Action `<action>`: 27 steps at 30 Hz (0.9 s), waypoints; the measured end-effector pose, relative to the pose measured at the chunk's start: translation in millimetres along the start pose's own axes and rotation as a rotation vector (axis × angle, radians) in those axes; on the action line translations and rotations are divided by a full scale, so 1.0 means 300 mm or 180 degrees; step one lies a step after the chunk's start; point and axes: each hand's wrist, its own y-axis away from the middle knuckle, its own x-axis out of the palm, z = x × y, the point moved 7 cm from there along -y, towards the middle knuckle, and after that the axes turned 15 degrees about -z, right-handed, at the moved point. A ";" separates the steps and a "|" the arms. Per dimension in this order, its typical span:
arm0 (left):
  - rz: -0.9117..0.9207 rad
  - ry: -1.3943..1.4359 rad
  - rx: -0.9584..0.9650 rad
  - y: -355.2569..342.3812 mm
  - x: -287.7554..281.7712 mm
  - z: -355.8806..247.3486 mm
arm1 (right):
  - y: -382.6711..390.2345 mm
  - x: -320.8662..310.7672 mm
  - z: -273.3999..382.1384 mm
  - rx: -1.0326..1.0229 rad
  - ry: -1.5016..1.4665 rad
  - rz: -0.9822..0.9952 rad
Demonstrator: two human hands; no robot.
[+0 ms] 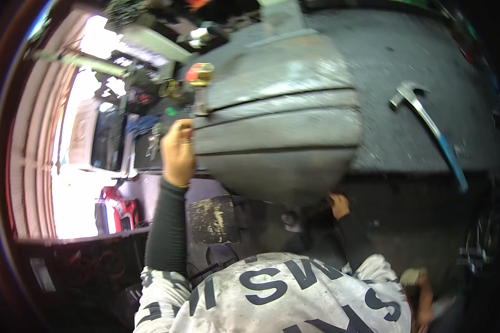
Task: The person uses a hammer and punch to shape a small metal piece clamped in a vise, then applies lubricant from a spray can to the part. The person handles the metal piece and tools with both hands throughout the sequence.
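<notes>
Panel, grey and grooved, fills the middle of the frame, overhanging the near edge of the table. The left hand is curled at its left edge, the right hand part-curled at its lower right; whether either grips it cannot be told. A hammer lies at right.

Grey panel showing dark stripes beside the left hand, small object gleaming red-and-yellow just beyond that hand, hammer pairing silver with blue well to its right
</notes>
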 end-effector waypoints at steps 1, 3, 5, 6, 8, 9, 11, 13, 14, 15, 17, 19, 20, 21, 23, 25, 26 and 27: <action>-0.0068 -0.0064 0.0036 0.025 -0.026 0.036 | 0.008 0.011 -0.015 0.0180 0.0086 0.0738; 0.0198 0.0454 -0.0665 0.059 -0.003 0.137 | -0.030 -0.048 -0.017 -0.0004 0.0335 0.1046; -0.0016 0.0634 -0.0533 0.071 -0.018 0.130 | -0.115 -0.183 0.006 0.1419 0.0385 0.1014; 0.0036 0.0801 -0.0576 0.050 -0.012 0.133 | -0.173 -0.251 0.029 0.0862 0.0674 0.1020; 0.0086 0.0923 -0.0525 0.047 0.002 0.139 | -0.278 -0.389 0.130 0.0841 0.0371 0.0882; 0.0124 0.0856 -0.0435 0.029 0.007 0.132 | -0.284 -0.383 0.144 0.0718 0.0466 0.0947; 0.0353 0.0773 0.0001 0.016 -0.013 0.139 | -0.274 -0.387 0.133 0.0706 0.0584 0.0504; 0.0507 0.0253 0.0740 -0.002 -0.039 0.120 | -0.270 -0.403 0.142 0.0831 0.0640 -0.0093; 0.0481 0.0073 0.0992 -0.013 -0.070 0.166 | -0.242 -0.411 0.150 0.0742 0.0690 -0.0732; 0.0447 -0.0086 0.1273 -0.026 -0.088 0.204 | -0.084 -0.314 0.100 0.0300 0.1220 -0.1918; 0.0399 0.0529 0.1022 -0.044 -0.049 0.240 | 0.056 -0.008 0.029 0.1147 -0.0293 -0.2637; 0.0483 0.1170 0.0740 -0.064 -0.035 0.266 | 0.053 0.111 0.037 0.1649 -0.0982 -0.1716; 0.0598 0.1560 0.0553 -0.069 -0.019 0.275 | 0.008 0.063 0.073 0.1859 -0.1191 -0.0993; 0.0593 0.1674 0.0360 -0.049 -0.013 0.290 | 0.010 -0.004 0.072 0.1772 -0.0929 -0.0929; 0.0599 0.1870 0.0064 -0.053 0.009 0.304 | -0.078 -0.181 0.056 0.1502 -0.0552 -0.0955; 0.0437 0.1943 -0.0070 -0.051 0.026 0.256 | -0.159 -0.278 0.073 0.1946 -0.0116 -0.0558; 0.0437 0.1957 0.0005 -0.072 0.037 0.260 | -0.107 -0.285 0.109 0.1177 0.0341 -0.1905; 0.0409 0.1985 0.0033 -0.080 0.044 0.269 | -0.024 -0.240 0.132 0.0772 0.0685 -0.2862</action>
